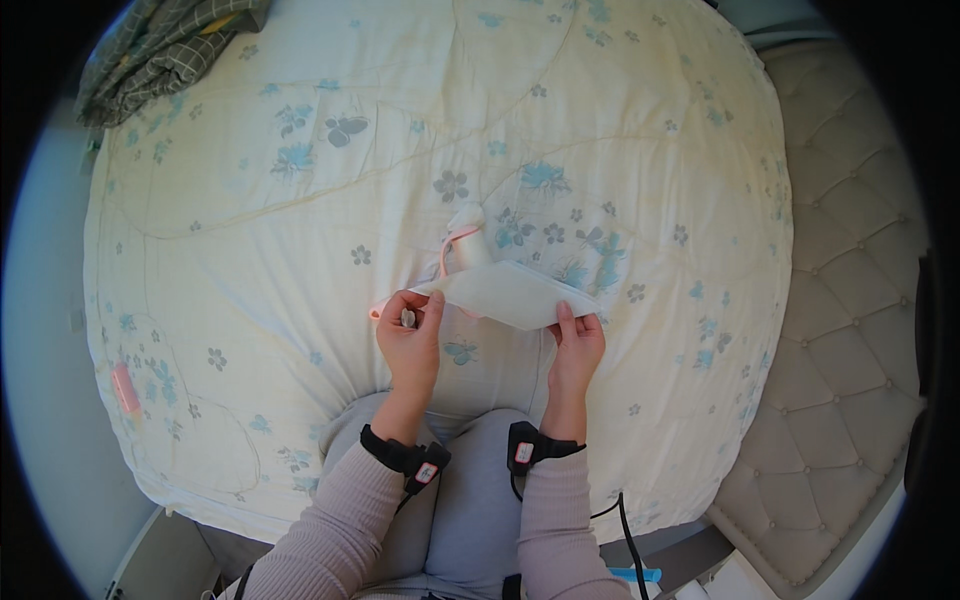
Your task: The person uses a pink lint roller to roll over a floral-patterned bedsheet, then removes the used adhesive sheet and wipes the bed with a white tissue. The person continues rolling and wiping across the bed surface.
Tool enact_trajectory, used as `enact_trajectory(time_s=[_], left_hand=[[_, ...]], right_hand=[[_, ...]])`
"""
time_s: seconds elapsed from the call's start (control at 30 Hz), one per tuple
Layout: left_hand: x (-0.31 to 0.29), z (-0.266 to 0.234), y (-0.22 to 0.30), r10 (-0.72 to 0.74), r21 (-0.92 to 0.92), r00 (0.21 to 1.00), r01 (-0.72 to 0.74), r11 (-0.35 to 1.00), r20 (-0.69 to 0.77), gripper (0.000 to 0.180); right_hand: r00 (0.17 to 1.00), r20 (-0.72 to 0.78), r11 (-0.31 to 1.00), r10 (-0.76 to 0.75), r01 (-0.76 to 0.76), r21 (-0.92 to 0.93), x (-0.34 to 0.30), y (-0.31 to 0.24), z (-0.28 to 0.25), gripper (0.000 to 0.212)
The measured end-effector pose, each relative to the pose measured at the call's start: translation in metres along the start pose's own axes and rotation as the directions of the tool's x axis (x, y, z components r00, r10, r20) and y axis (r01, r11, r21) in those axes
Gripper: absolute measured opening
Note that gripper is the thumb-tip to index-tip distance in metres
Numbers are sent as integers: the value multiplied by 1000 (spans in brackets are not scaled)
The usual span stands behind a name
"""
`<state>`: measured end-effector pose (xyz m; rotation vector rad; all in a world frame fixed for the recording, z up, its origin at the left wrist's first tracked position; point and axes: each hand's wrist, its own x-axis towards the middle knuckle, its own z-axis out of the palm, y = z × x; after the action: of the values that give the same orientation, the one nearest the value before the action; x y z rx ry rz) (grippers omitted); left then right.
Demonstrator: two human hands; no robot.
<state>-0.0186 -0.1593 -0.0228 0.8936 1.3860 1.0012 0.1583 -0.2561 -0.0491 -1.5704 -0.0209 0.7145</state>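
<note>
Over bedding (280, 340), both grips (410, 325) (576, 345) pinch one white sheet (512, 296)

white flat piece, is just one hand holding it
No, the left hand and the right hand pinch the white flat piece at opposite ends.

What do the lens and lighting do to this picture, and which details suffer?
Head view: fisheye distortion bows the bed's edges, with black filling the corners; head view: shading looks mostly soft; head view: the white sheet between the left hand and right hand shows little surface detail; head view: the pink object at far left is too small to identify.
</note>
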Motion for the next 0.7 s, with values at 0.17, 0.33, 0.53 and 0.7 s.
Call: enact_trajectory(time_s=[0.17, 0.33, 0.53, 0.7], left_hand=[[-3, 3, -1, 91, 134, 995, -87, 987, -27, 18], [-5, 8, -4, 94, 67, 994, -90, 994, -61, 10], [-5, 9, -5, 325, 151, 945, -325, 933, 27, 21], [-6, 4, -1, 399, 235, 904, -426, 874, 152, 29]], right_hand=[[990, -139, 992, 37, -53, -110, -3, -3, 13, 32], [765, 115, 418, -634, 464, -781, -44, -21, 54, 36], [760, 501, 672, -414, 627, -394, -79, -30, 109, 27], [836, 414, 777, -360, 514, -363, -75, -25, 107, 22]])
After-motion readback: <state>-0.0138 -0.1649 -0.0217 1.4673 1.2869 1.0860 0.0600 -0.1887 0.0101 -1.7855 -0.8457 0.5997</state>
